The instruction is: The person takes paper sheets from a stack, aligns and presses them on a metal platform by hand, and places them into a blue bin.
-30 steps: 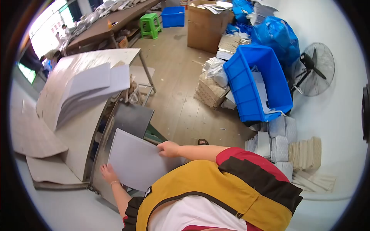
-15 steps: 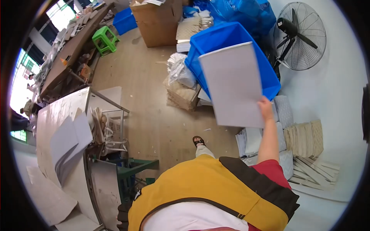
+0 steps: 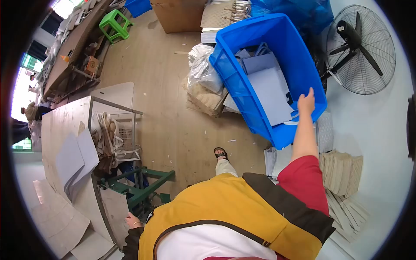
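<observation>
My right hand point(image 3: 306, 102) is over the right wall of a large blue plastic bin point(image 3: 240, 106). It is open and holds nothing, with fingers stretched out. A pale grey-white sheet point(image 3: 268, 93) lies inside the bin, on top of other sheets and scraps. My left hand point(image 3: 132, 220) hangs low at my side, near a green metal frame point(image 3: 149, 190) and a grey panel point(image 3: 115, 208). Its fingers look loosely apart, with nothing seen in them.
A black standing fan point(image 3: 359, 47) is by the right wall. Stacked quilted pieces point(image 3: 342, 173) lie below it. To the left, a worktable point(image 3: 65, 117) bears pale sheets. Plastic-wrapped bundles point(image 3: 206, 82) sit left of the bin. Farther back are a green stool point(image 3: 115, 26) and a cardboard box point(image 3: 180, 15).
My right hand has let go of the pale sheet, which now lies in the blue bin. That hand has moved up and right. My left hand has come into view.
</observation>
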The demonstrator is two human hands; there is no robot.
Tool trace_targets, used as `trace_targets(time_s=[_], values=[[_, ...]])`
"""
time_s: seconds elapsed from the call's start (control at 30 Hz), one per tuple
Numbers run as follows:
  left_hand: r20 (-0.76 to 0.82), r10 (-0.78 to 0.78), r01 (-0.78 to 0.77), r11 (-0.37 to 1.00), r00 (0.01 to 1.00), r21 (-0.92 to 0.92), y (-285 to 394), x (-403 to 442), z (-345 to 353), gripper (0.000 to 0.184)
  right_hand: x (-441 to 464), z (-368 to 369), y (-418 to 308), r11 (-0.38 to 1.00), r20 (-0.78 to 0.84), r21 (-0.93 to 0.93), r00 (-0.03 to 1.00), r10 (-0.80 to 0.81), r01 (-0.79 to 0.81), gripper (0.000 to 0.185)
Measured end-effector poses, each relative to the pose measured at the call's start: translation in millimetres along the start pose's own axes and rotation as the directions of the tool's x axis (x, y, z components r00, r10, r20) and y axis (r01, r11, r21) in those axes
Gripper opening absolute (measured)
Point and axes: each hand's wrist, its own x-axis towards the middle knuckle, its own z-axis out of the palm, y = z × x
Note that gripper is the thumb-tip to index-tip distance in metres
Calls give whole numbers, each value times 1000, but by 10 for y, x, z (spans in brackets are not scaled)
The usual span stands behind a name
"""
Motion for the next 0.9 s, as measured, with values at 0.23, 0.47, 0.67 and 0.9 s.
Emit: trace_targets(time_s=[0.23, 0.47, 0.67, 0.9], values=[[-296, 279, -368, 877, 913, -309, -186, -213, -13, 49, -3031, 1219, -825, 706, 443, 269, 566, -695, 655, 17], [-418, 18, -253, 820, 908, -514, -183, 199, -83, 54, -4373, 1213, -1613, -298, 588, 694, -755, -290, 655, 33], [-230, -9, -131, 802, 973, -583, -380, 384, -325, 58, -4349, 1271, -2552, 83, 725, 381, -241, -645, 921, 39], [-220, 19, -123, 873, 975, -473, -348, 382, -160, 57, -5605, 1238, -4213, -125, 345, 544, -357, -868, 830, 37]])
